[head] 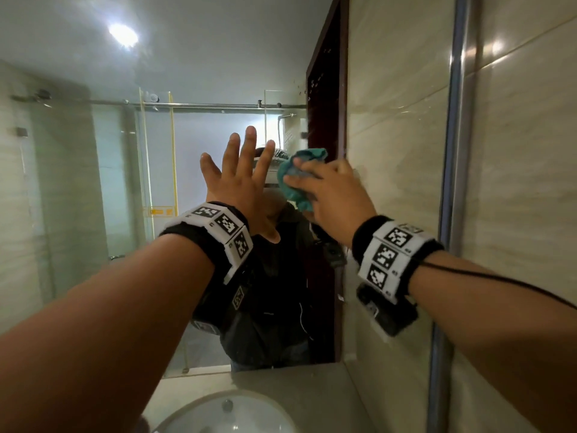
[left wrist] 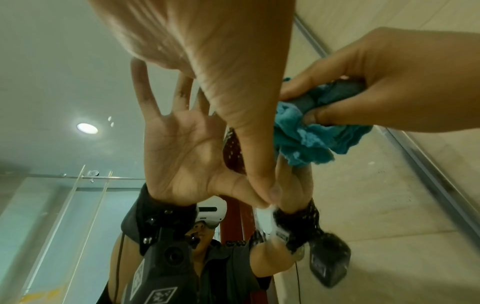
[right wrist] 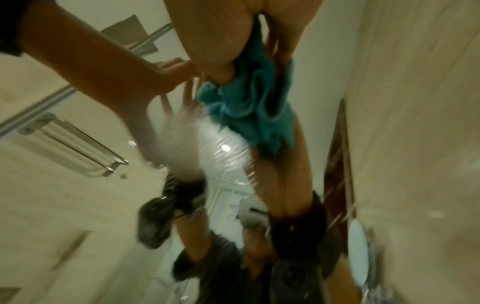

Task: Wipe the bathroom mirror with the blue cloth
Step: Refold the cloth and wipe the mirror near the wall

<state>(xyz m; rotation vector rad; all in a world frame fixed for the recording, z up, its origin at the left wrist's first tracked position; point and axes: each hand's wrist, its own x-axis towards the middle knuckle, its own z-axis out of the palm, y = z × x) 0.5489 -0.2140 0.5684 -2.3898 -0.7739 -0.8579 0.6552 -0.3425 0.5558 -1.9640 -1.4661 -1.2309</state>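
The bathroom mirror (head: 93, 157) fills the view ahead of me. My left hand (head: 242, 179) is raised at the glass with its fingers straight and spread, and it holds nothing. In the left wrist view this hand (left wrist: 221, 51) shows with its palm mirrored below. Just to its right, my right hand (head: 331, 195) grips the bunched blue cloth (head: 293, 192) at the mirror, at about head height. The cloth (left wrist: 311, 139) bulges out between the right hand's (left wrist: 389, 92) fingers and thumb. The right wrist view is blurred, with the cloth (right wrist: 249, 107) hanging below the hand (right wrist: 215, 30).
A metal frame strip (head: 452, 182) ends the mirror on the right, with tiled wall (head: 524, 182) beyond. Below are a stone counter (head: 312, 395) and a white sink basin (head: 199, 417). Droplets (head: 315, 85) speckle the glass above the cloth. The reflection shows a shower screen.
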